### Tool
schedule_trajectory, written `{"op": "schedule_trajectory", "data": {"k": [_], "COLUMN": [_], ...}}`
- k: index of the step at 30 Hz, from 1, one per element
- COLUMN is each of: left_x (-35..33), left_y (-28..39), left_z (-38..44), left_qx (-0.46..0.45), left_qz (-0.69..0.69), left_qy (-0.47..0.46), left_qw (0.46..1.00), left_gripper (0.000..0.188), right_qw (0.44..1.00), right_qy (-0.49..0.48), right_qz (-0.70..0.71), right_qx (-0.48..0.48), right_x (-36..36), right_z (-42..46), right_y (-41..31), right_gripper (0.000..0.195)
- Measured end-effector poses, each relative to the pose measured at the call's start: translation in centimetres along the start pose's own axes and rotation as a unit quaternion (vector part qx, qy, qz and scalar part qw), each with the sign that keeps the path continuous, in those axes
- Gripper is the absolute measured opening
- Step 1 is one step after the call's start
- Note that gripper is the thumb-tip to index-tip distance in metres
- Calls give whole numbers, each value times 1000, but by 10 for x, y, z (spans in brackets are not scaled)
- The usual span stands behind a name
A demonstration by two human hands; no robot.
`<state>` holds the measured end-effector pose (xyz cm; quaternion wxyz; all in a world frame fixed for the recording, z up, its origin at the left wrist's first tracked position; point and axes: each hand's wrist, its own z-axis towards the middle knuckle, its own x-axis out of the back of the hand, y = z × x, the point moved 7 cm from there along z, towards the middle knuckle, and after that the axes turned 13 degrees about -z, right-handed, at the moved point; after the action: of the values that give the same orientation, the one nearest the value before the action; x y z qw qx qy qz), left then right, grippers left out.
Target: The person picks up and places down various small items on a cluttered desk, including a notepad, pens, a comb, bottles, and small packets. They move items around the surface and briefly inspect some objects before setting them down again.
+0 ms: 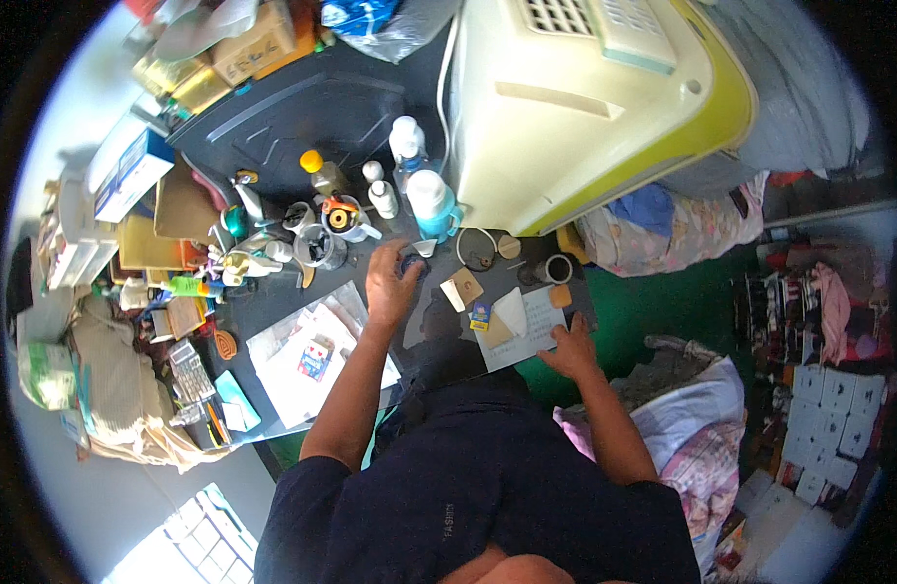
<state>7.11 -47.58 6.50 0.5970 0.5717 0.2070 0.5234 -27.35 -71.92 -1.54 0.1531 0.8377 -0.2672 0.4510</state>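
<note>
My left hand [391, 281] reaches over the dark desk, its fingers around or on a small dark round object [413, 266] that it partly hides; whether it grips it is unclear. At the desk's right edge, my right hand [574, 349] rests by the corner of a handwritten paper sheet [508, 355], thumb and fingers apart. On or beside that sheet lie a folded white paper [512, 310], a small blue and yellow packet [480, 317] and an orange-brown square piece [560, 296]. A tan card [463, 287] lies between the hands. Farther left are white papers [295, 379] with a small printed box [315, 359].
Behind the hands stand a turquoise thermos [431, 206], a white bottle [382, 199], plastic cups [321, 247] and a large cream and green appliance [565, 109]. A dark cup [558, 269] stands near the right edge. Cluttered boxes and a calculator [190, 371] line the left side.
</note>
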Motion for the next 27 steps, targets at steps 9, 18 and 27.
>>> {"op": "schedule_trajectory", "data": {"k": [9, 18, 27], "left_x": [-19, 15, 7], "left_y": [-12, 7, -13], "left_z": [5, 30, 57], "left_qx": [-25, -54, -49], "left_qz": [-11, 43, 183], "left_qy": [5, 31, -4], "left_qw": [1000, 997, 982], "left_gripper": [20, 8, 8], "right_qw": [999, 1000, 1000], "right_qy": [2, 2, -3], "right_qz": [-31, -7, 15], "right_qx": [12, 10, -10], "right_x": [-1, -9, 0], "right_z": [-4, 1, -5], "right_y": [1, 4, 0], "right_gripper": [63, 61, 60]}}
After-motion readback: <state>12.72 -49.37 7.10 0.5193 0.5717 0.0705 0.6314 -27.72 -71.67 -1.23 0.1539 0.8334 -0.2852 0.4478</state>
